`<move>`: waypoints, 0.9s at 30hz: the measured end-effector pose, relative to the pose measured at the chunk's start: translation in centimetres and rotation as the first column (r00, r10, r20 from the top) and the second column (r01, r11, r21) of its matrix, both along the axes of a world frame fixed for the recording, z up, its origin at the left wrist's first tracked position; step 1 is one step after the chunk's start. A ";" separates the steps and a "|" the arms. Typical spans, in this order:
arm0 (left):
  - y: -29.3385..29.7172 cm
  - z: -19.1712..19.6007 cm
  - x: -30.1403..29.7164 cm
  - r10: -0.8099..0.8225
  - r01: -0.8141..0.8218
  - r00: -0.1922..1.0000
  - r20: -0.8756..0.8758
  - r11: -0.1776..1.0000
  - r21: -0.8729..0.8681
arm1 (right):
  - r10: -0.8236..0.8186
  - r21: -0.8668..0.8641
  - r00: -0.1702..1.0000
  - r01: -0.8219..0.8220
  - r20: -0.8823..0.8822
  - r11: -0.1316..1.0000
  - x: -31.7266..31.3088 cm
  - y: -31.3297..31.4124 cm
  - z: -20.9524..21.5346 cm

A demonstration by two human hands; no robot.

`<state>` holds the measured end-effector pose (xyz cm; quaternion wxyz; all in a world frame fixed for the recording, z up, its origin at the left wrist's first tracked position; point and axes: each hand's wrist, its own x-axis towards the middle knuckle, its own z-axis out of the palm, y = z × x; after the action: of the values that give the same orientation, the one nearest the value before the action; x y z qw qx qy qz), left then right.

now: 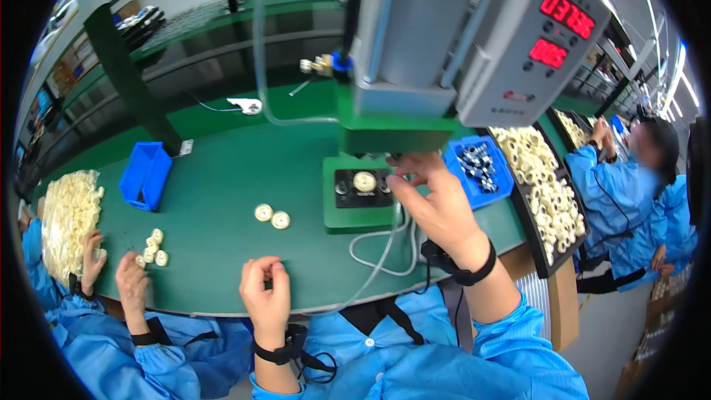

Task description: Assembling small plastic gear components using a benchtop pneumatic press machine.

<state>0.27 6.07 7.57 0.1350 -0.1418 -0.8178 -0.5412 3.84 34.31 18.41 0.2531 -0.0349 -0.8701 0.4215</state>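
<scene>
Right hand: fingers bent at green metal press; cannot tell whether grasping.
Left hand: loosely curled, front-left of press; cannot tell contents.
Round cream plastic part: on press's black rectangular fixture.

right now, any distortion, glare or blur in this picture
Head view: the green table bows along its front edge; head view: the plastic bag glints and the upper red display glows; head view: the right hand looks fairly sharp.
</scene>
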 end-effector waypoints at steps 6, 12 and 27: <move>0.1 -0.7 0.1 -0.019 0.018 1.000 -0.020 0.999 -0.038 | -0.079 0.356 0.983 0.015 0.165 0.934 11.3 3.3 -3.3; 0.0 -1.4 0.0 0.006 -0.008 1.000 -0.021 0.993 -0.121 | -0.094 0.314 0.974 0.025 0.207 0.949 13.0 4.0 -6.8; -10.1 -7.3 12.5 -0.113 -0.013 0.914 0.390 0.952 0.307 | -0.279 0.070 0.949 0.291 -0.151 0.954 13.3 10.1 -6.0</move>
<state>12.77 -4.05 0.23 -0.0301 -0.0260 -0.7313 -0.6809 17.14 44.38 12.44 0.3727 -0.1192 -0.8545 0.3416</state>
